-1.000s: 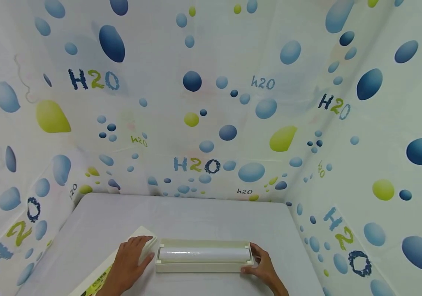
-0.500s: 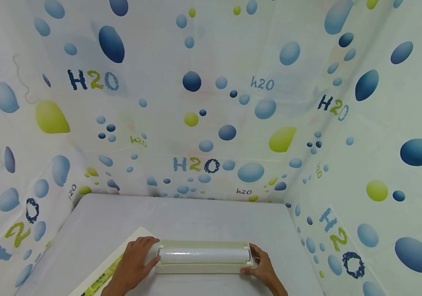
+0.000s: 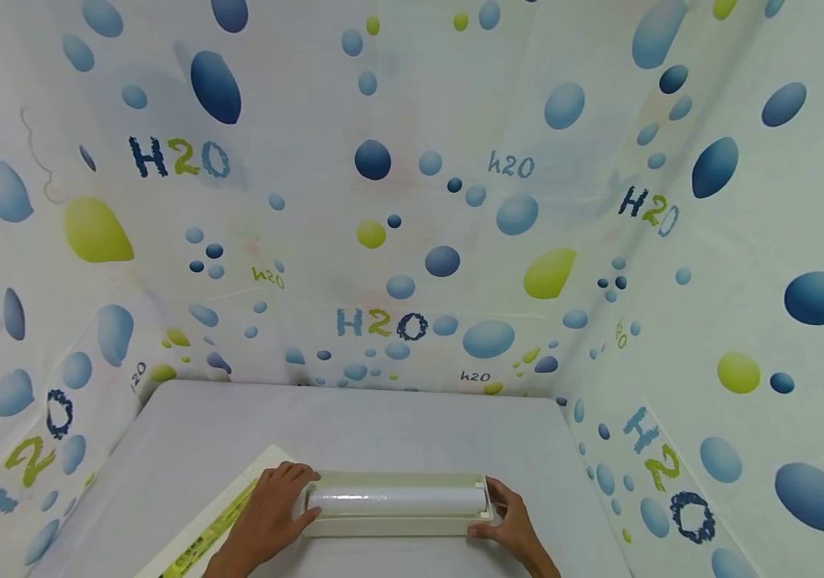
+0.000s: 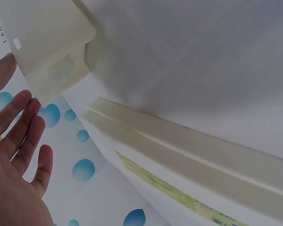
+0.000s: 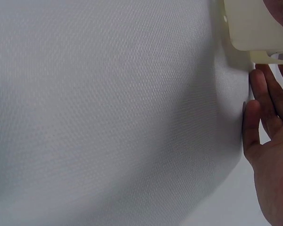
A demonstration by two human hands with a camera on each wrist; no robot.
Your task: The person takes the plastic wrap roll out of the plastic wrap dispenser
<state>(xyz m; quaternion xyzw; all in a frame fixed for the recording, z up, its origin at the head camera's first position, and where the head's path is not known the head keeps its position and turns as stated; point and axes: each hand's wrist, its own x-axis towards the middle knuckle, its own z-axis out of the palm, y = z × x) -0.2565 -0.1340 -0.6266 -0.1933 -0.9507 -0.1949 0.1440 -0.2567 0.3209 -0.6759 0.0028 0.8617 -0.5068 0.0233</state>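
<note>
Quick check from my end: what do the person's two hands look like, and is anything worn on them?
The left hand and right hand are both bare human hands with slim fingers. No gloves, rings, cables or markings show on either. No sleeves show on the short stretch of forearms in the head view.

A white counter [image 3: 383,425] here, fine weave on top, far corners rounded, near edge out of my sight! Just right of the middle sits the cream box [image 3: 390,527], long sides running roughly with the far edge and well short of it. And over towards the left edge, look, a long cream panel [image 3: 214,510] lies slantwise, yellow-green label [image 3: 215,531] showing, one end pointing at the far edge, the other running down the near left side!
</note>
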